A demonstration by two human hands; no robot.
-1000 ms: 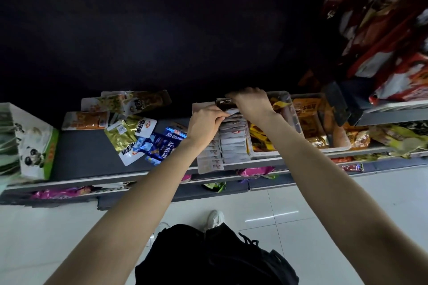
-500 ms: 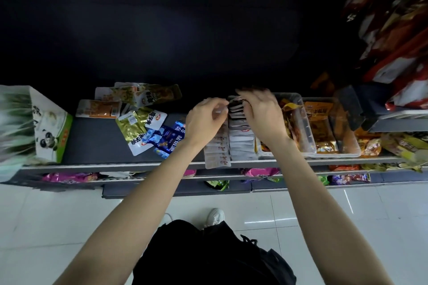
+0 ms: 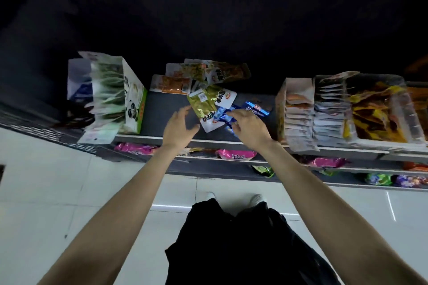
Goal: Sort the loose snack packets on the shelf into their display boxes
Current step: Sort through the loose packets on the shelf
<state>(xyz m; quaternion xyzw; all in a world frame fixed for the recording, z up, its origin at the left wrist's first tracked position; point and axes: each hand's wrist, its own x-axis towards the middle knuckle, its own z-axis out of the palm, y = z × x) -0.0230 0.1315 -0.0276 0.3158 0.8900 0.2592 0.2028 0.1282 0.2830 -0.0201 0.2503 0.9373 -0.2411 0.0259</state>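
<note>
Both hands' fingers released: left hand [image 3: 179,126] hovers, right hand [image 3: 249,126] touches blue packets [image 3: 223,115].

Both hands off the display box [image 3: 301,111] of white packets, now left of it over loose pile: left hand [image 3: 179,127] spread beside gold packet [image 3: 203,105], right hand [image 3: 249,126] fingers on blue packets [image 3: 223,115].

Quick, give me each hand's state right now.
Left hand: open, fingers spread, holding nothing.
Right hand: fingers on the blue packet; whether it grips it cannot be told.
</note>
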